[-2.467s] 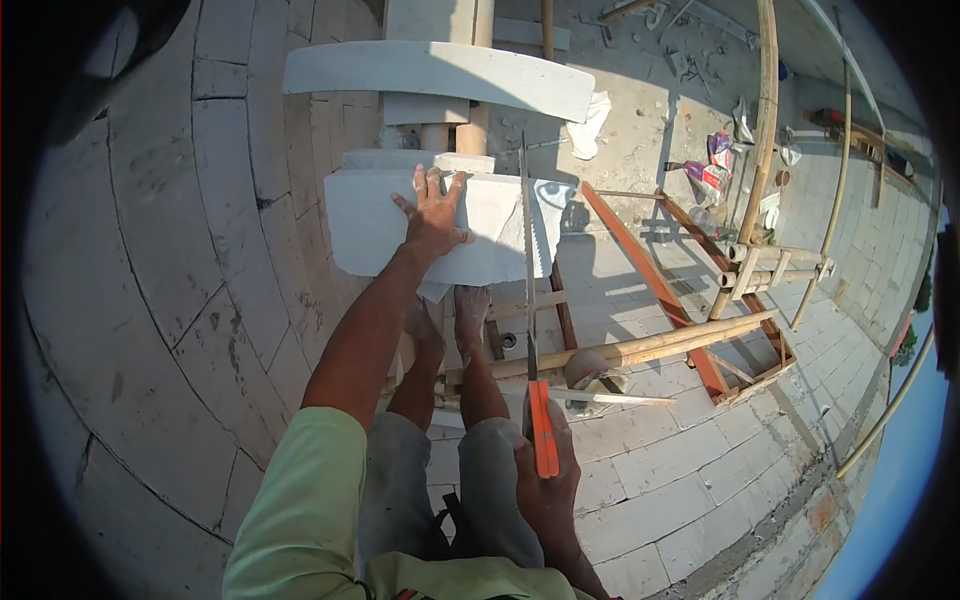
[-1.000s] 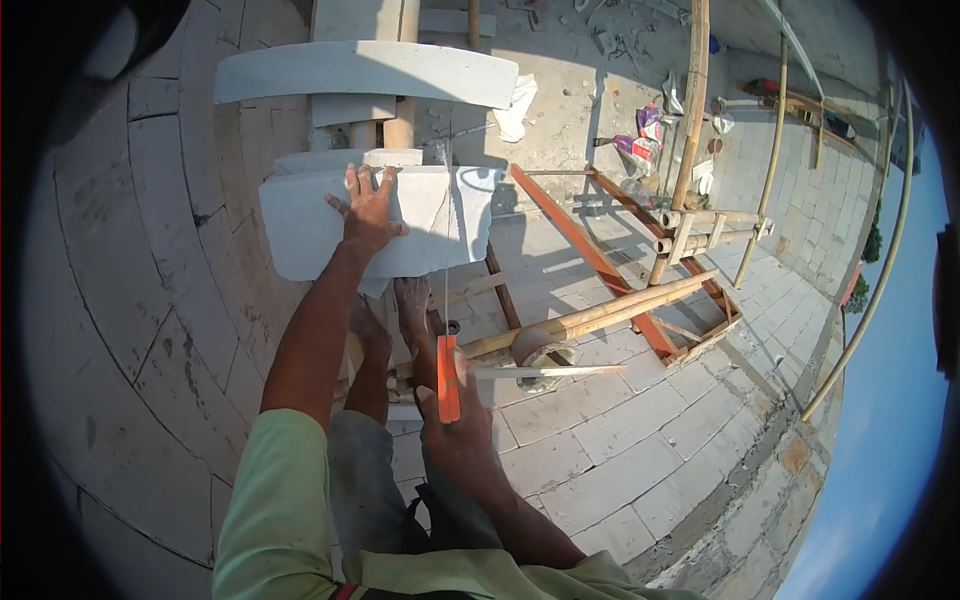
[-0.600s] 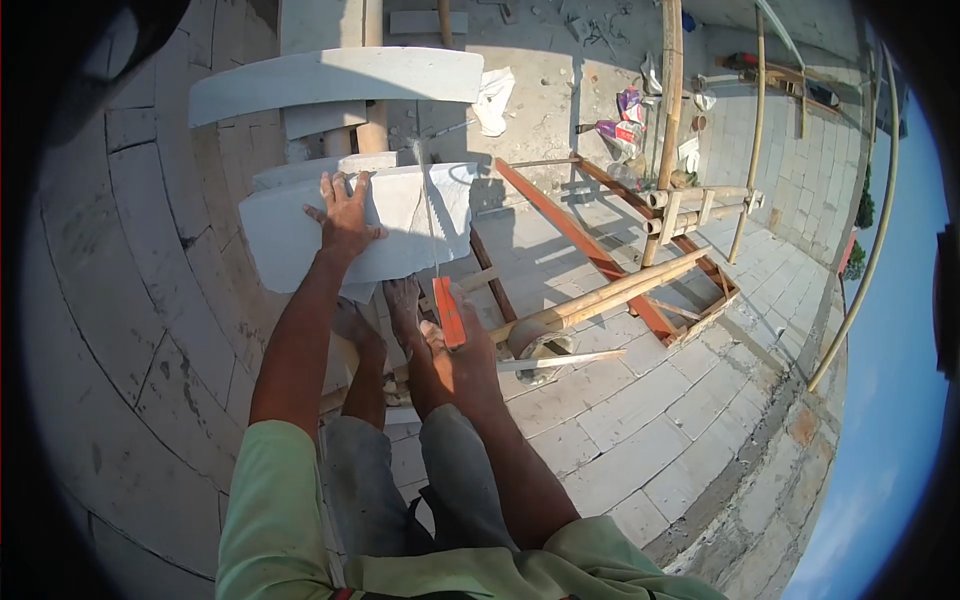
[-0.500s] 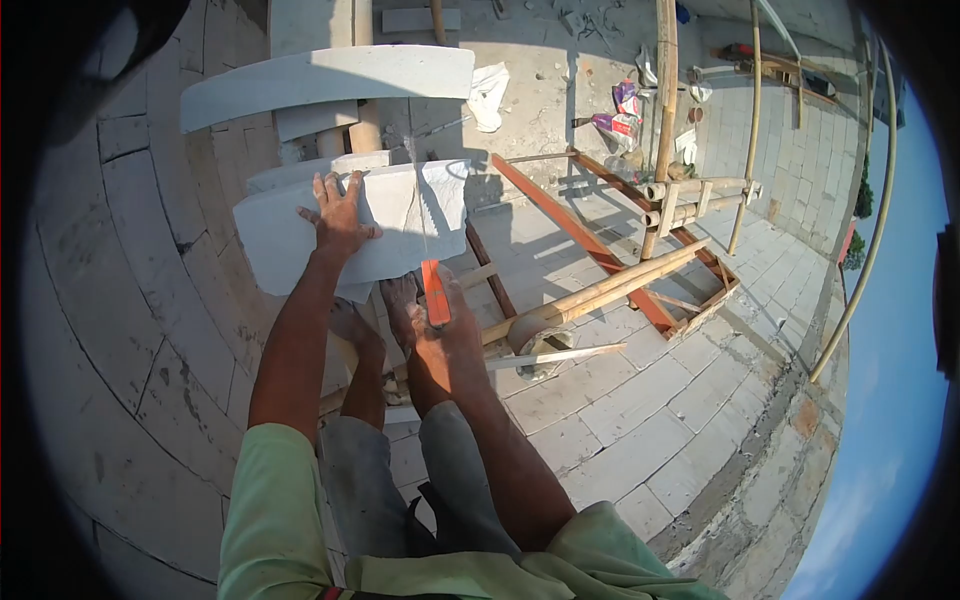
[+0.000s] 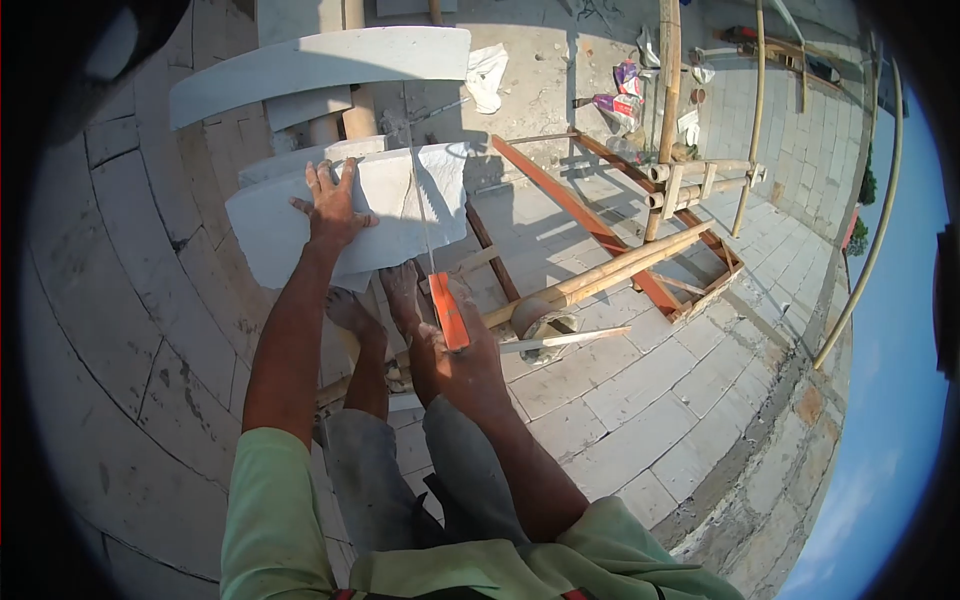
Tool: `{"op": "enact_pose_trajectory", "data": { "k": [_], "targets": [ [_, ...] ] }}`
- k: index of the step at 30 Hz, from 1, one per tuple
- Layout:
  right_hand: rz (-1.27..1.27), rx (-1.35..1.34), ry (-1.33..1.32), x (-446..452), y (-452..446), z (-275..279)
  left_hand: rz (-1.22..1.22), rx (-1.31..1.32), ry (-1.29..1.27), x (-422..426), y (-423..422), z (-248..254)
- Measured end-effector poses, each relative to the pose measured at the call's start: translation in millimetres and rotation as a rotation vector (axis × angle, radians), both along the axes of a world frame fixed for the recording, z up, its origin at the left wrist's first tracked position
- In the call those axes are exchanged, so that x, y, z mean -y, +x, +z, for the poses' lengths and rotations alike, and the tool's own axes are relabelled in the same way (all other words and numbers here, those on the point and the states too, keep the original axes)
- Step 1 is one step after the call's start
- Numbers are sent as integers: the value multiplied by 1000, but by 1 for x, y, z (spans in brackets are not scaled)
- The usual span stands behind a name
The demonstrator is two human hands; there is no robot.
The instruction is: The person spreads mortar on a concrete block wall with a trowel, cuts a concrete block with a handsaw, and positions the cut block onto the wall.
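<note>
My left hand (image 5: pixel 335 208) lies with spread fingers on top of a white lightweight block (image 5: pixel 275 225). In my right hand (image 5: pixel 475 355) is the orange handle of a handsaw (image 5: pixel 449 312), its thin blade pointing away from me across the right part of the block. The blade lies along a line there, with a jagged shadow beside it; how deep it sits I cannot tell. Under the block's near edge, my bare feet (image 5: pixel 350 312) show in part. Another white piece (image 5: pixel 310 160) is just behind the block.
A long curved-looking white slab (image 5: pixel 330 68) lies beyond the block. To the right are a reddish wooden frame (image 5: pixel 570 215), bamboo poles (image 5: pixel 610 270) and a round bucket-like container (image 5: pixel 545 325). Bags and scraps (image 5: pixel 620 105) litter the floor farther off. Block walls rise on both sides.
My right hand has drawn the saw back toward me and slightly right. My left hand stays on the block, while the whole view has shifted a little.
</note>
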State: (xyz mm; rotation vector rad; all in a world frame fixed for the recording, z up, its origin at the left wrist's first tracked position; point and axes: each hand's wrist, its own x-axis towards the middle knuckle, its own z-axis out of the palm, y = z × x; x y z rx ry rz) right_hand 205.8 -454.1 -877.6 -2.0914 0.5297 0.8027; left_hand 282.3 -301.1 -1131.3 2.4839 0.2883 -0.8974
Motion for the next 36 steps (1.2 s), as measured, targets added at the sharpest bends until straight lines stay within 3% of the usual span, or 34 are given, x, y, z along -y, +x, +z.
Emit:
{"op": "enact_pose_trajectory", "data": {
  "k": [4, 6, 8, 9, 11, 13, 15, 18, 20, 22, 23, 25, 27, 30, 32, 35, 36],
  "targets": [
    [-4, -86, 6, 1, -39, 73, -12, -34, 14, 3, -8, -4],
    [-79, -166, -22, -2, -11, 27, -26, -12, 10, 7, -8, -2],
    [-46, 25, 87, 7, 10, -61, -13, -74, 24, 7, -3, 2],
    [-44, 22, 92, 5, 18, -64, -10, -77, 28, 3, 0, -1],
    [25, 51, -16, 3, 21, -41, -8, -36, 15, 5, -7, -1],
    [-13, -104, -94, -2, -8, 12, -19, -36, 21, 3, 2, 3],
    [9, -85, -44, 4, -38, 60, -11, -34, 20, 3, -6, 4],
    [116, 95, -67, 10, -40, 32, -40, -55, 34, 4, -2, 6],
    [96, 106, -49, 13, 3, -37, -32, -29, -2, 12, -4, 2],
    [69, -39, -58, 4, 52, -67, -4, -49, 12, 5, -5, 0],
    [60, -64, -55, 5, 36, -61, 0, -46, 11, 5, -6, -2],
    [86, 157, -77, 8, -2, -38, -9, -66, 2, 7, -6, 4],
    [4, 44, -44, 8, -41, 35, -15, -84, 16, 4, -1, 7],
    [45, 8, -42, 18, -53, 53, -32, -63, 22, 4, -4, 3],
    [-90, -195, -26, 13, -11, -10, -38, -42, 8, 7, -2, 3],
    [71, -167, -41, 8, 28, -57, -22, -46, -2, 4, -6, -3],
    [115, 64, -76, 17, 2, -56, -37, -79, -18, 8, -22, 0]
  ]
}}
